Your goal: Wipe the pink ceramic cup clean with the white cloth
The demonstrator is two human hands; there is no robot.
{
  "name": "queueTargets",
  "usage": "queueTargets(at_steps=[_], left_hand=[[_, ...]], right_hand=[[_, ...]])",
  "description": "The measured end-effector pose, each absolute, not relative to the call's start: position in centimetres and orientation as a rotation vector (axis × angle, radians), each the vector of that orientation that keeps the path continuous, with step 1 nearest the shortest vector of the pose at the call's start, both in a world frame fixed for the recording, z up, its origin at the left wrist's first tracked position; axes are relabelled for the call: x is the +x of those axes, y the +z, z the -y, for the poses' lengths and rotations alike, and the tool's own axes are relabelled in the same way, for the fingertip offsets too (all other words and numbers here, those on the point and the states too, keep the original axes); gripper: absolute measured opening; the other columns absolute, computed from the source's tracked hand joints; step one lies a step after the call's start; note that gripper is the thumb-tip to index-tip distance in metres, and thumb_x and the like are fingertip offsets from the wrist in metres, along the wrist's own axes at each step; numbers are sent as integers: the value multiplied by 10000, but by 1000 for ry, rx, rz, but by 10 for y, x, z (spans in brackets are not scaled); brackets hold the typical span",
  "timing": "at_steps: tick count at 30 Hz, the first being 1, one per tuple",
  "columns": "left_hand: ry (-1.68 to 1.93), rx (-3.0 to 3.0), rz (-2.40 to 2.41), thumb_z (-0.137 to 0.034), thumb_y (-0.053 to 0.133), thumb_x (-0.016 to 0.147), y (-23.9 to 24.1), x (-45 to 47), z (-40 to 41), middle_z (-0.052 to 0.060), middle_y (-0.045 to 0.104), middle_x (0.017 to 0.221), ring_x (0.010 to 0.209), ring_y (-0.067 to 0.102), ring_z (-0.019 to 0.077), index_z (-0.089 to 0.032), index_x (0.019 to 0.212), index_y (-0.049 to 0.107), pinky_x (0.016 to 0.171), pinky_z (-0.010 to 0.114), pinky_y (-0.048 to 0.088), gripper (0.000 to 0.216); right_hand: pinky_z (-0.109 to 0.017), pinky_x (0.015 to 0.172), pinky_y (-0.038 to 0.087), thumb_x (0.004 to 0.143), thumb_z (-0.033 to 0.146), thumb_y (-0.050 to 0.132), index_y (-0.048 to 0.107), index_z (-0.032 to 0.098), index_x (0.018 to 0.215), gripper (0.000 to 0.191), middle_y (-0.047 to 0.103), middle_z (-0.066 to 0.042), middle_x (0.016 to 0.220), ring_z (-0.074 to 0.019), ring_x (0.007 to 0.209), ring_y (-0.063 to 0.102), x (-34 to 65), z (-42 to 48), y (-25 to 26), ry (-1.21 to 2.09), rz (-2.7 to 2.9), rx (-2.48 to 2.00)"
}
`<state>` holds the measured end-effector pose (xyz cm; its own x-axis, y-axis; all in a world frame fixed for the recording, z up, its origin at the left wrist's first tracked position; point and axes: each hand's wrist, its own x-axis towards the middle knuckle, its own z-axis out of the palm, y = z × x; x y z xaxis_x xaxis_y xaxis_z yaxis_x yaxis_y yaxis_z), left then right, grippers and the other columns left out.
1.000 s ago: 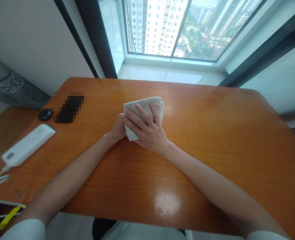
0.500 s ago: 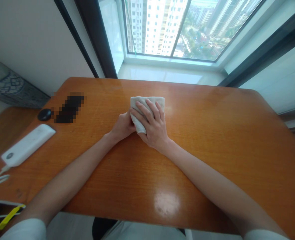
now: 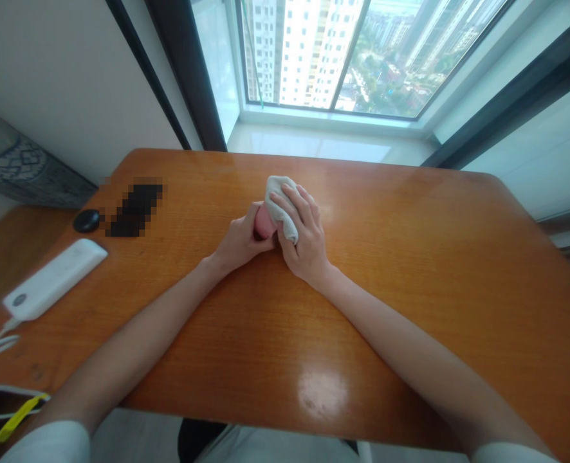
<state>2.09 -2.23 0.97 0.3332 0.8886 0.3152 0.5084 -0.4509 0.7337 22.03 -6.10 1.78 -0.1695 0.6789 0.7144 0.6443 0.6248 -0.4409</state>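
Note:
Near the middle of the wooden table [image 3: 246, 334], my left hand [image 3: 240, 236] is closed around a small rounded pink object [image 3: 264, 222]. Its exact kind is hard to make out, since fingers and cloth hide part of it. A folded whitish cloth [image 3: 281, 193] is in my right hand [image 3: 308, 241], with the fingers wrapped over its right side. The cloth lies against the right side of the pink object, and both hands almost touch.
On the left stand a white power strip [image 3: 56, 280] with a white cable, a black computer mouse [image 3: 87, 220] and a blurred-out dark object [image 3: 135, 211]. A yellow tag [image 3: 20, 419] lies at the lower left. Beyond the table's far edge is a window [image 3: 333, 58].
My right hand has bunched the cloth and shifted slightly right and up. The pink object, covered before, now shows in my left hand, which has hardly moved.

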Motion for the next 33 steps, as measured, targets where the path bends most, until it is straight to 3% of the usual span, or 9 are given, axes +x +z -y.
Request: queueTargets(at_steps=[6,9,11,14,19,24,30,33], left_hand=[[983,2113,-1244,-436,823,891,11,21,22,-9,753,886,669,660,160,-230,1317,607,621,259,466,520],[988,2131,-1268,-456,846,878,11,21,22,2,768,894,678,664,169,-227,1331,601,628,263,466,564],[988,2133,-1287,-471,845,882,13,22,22,15,776,907,692,676,179,-219,1339,599,637,268,469,577],[981,2129,-1303,-478,838,890,15,22,23,26,776,922,698,676,184,-210,1354,600,632,267,460,586],[944,2118,-1312,-469,828,874,17,21,23,-1,715,846,657,623,167,-207,1301,612,621,259,435,545],[932,2096,-1322,-442,837,862,16,21,23,-7,695,844,662,608,163,-219,1285,601,635,259,443,534],[930,2085,-1293,-443,845,855,14,20,22,-8,711,871,675,627,172,-229,1321,569,628,258,440,582],[933,2101,-1312,-402,858,853,14,20,22,-8,710,868,684,632,174,-226,1320,582,632,259,452,570]], right_hand=[[-570,1443,396,1210,529,362,630,306,1662,570,601,-100,1778,-287,1702,514,222,53,20,300,1675,-1073],[-535,1396,460,1193,639,387,715,295,1568,605,749,-99,1611,-284,1551,666,226,47,20,565,1504,-1078],[-495,1291,560,1175,694,415,780,294,1466,615,854,-79,1383,-274,1352,773,229,44,19,710,1412,-1127],[-416,1080,646,1130,768,475,828,282,1338,636,875,-43,1096,-250,1091,803,233,41,15,789,1314,-1189],[-329,799,603,1085,790,547,852,256,1094,616,771,3,824,-190,772,696,238,33,6,780,1211,-1235],[-347,869,614,1102,737,551,856,279,1215,561,829,-8,938,-195,842,729,242,28,4,783,1253,-1246],[-437,1060,657,1130,711,520,827,241,1188,563,847,-73,1064,-264,1103,814,237,34,5,735,1057,-1248],[-543,1251,592,1159,686,468,757,235,1396,586,823,-138,1320,-319,1353,763,236,39,8,524,1112,-1194]])
